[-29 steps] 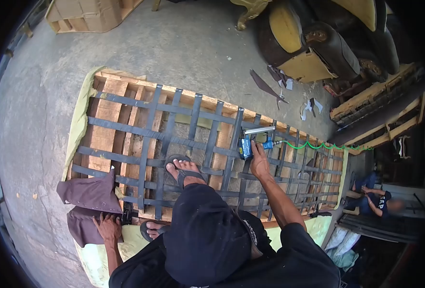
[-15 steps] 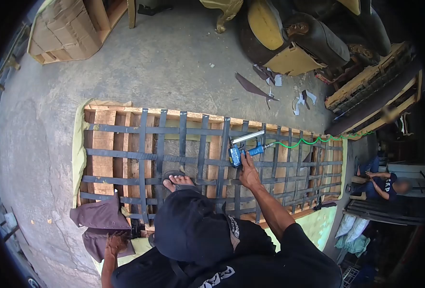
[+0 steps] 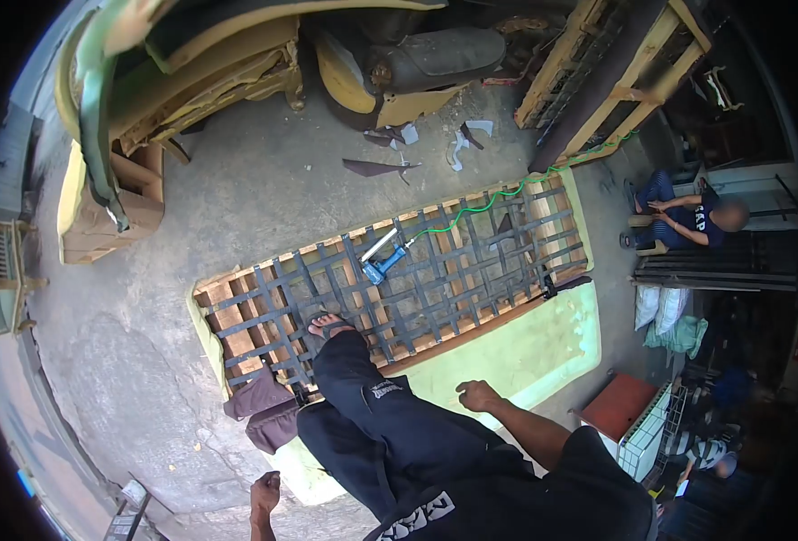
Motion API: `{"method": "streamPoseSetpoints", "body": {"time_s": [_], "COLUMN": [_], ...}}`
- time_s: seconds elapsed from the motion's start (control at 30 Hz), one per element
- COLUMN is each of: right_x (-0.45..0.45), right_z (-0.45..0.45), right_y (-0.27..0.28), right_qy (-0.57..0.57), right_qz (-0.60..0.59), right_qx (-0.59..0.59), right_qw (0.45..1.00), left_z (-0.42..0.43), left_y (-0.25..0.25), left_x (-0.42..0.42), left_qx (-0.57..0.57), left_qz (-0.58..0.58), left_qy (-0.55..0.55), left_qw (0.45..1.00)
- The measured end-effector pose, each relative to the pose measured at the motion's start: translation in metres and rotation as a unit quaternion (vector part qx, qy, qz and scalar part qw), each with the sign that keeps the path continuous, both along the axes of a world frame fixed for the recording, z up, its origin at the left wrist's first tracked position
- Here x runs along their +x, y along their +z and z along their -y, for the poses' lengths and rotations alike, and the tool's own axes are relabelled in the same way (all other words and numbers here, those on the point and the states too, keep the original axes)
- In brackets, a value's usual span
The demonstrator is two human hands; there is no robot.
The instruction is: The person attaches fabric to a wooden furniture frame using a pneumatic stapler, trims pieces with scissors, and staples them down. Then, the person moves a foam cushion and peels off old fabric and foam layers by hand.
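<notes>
My right hand (image 3: 480,395) hangs over the pale green foam (image 3: 529,347), its fingers curled in and nothing seen in them. Lower left, my left hand (image 3: 265,491) is over the concrete floor, fingers also curled, holding nothing visible. Away from both hands, a blue nail gun (image 3: 383,264) lies on the black webbing straps of the wooden frame (image 3: 322,242). A green coiled air hose (image 3: 480,209) runs from it to the upper right. Dark maroon fabric (image 3: 268,410) is bunched at the frame's near left corner. My sandalled foot (image 3: 329,326) rests on the straps.
Fabric scraps (image 3: 379,168) lie on the floor beyond the frame. Dismantled sofas (image 3: 417,68) and a wooden frame stand farther back. A seated person (image 3: 687,216) is at the right, near white sacks (image 3: 660,309). A red-topped cabinet (image 3: 617,406) stands at the lower right.
My right hand has let go of the nail gun and moved back toward me. My left hand has left the maroon fabric. The view has pulled back and turned, showing more of the surroundings.
</notes>
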State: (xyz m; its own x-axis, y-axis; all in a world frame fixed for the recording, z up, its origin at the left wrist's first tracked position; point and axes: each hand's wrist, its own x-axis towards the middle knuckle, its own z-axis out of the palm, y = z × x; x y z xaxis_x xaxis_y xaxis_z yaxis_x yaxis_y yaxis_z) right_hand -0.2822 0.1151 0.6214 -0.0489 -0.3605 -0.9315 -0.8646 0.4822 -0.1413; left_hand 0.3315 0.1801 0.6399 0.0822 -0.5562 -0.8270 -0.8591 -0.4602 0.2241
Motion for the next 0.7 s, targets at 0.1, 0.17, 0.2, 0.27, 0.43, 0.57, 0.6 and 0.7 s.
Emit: {"method": "streamPoseSetpoints", "body": {"time_s": [0.1,0.17,0.2,0.27,0.43,0.57,0.6,0.7], "right_x": [-0.002,-0.002,-0.003,-0.023,-0.091,-0.155,-0.173,-0.237], "right_z": [-0.042,-0.063,-0.069,-0.083,-0.114,-0.155,-0.172,-0.225], "right_y": [0.035,0.039,0.046,0.046,0.048,0.064,0.056,0.055], "right_qy": [-0.064,-0.107,-0.197,-0.164,-0.122,-0.142,-0.155,-0.217], "right_qz": [-0.001,0.027,0.021,0.044,-0.004,-0.059,-0.058,-0.025], "right_qx": [0.024,0.019,0.028,-0.037,-0.132,-0.075,-0.080,-0.026], "right_qw": [0.998,0.994,0.980,0.985,0.984,0.985,0.983,0.976], "left_z": [0.040,0.059,0.061,0.060,0.028,0.014,0.018,0.042], "left_y": [0.068,0.095,0.101,0.111,0.099,0.099,0.099,0.099], "left_x": [-0.032,-0.046,-0.052,-0.067,-0.109,-0.175,-0.198,-0.277], "left_qx": [-0.058,-0.080,-0.091,-0.075,0.026,0.119,0.137,0.155], "left_qz": [-0.123,-0.138,-0.154,-0.139,-0.116,-0.078,-0.063,-0.091], "left_qy": [0.219,0.251,0.259,0.241,0.301,0.337,0.340,0.349], "left_qw": [0.966,0.955,0.949,0.958,0.946,0.931,0.928,0.920]}}
